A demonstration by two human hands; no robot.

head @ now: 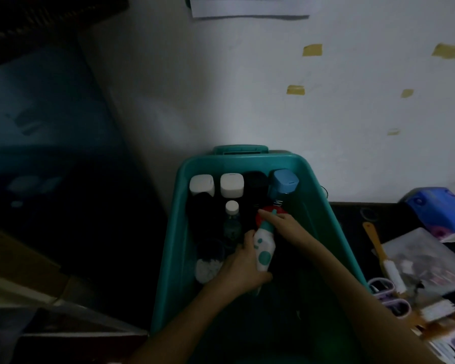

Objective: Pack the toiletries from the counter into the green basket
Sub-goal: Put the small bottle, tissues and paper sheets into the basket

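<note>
Fingers of my left hand wrap the white-and-teal bottle inside the green basket.
My right hand meets its cap at 1 o'clock; whether it grips, I cannot tell.

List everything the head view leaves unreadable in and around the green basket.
Head view, green basket: near floor lost in darkness under both arms.
Red lid: mostly hidden by the right hand; its container unseen.
Right hand's grip on the white-and-teal bottle, held by the left hand: unclear, too dim.
Brushes at the right edge: blurred, cut off.
</note>
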